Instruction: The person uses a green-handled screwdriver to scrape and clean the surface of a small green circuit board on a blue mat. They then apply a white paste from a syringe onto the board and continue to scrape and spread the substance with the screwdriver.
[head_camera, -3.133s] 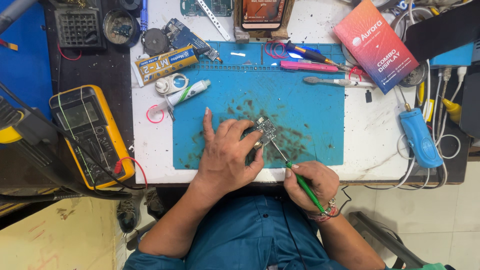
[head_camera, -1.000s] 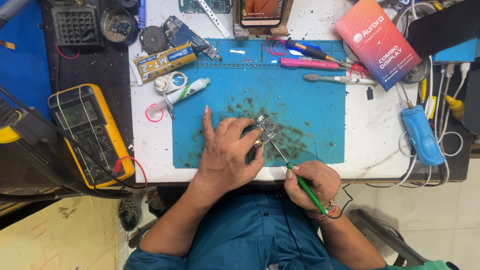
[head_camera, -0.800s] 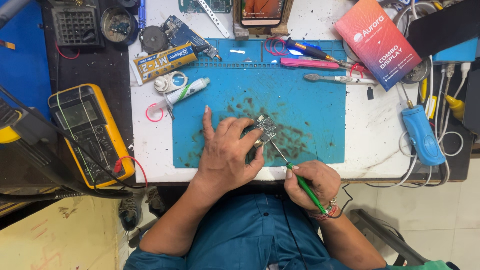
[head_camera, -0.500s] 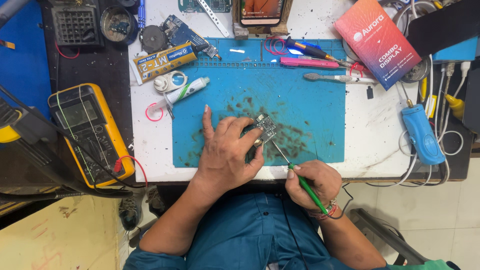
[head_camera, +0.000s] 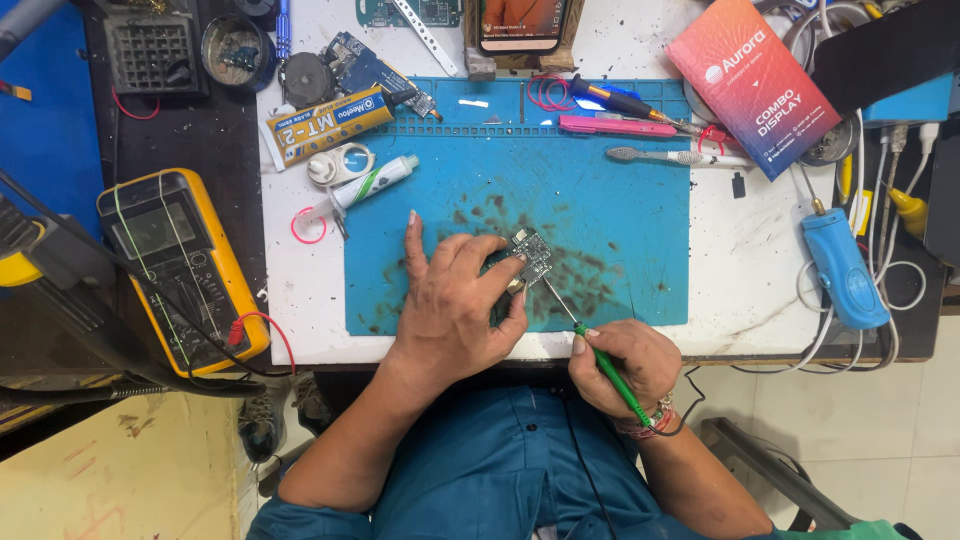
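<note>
- Bright, even light from overhead; the white bench (head_camera: 300, 300) and blue mat (head_camera: 600, 200) show clearly.
- Shadows are soft and short, just under the left hand (head_camera: 450, 310).
- Focus is sharp throughout, no motion blur.
- The left edge falls darker.

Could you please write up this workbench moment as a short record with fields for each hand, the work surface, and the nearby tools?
Left hand: left hand presses a small circuit board onto the mat
Right hand: right hand grips a green-handled soldering iron, tip towards the board
Work surface: blue silicone mat, stained with dark residue
Left of the mat: yellow multimeter, white tube
Top of the mat: pink tool, toothbrush
Right of the mat: blue handheld tool, red box
</note>
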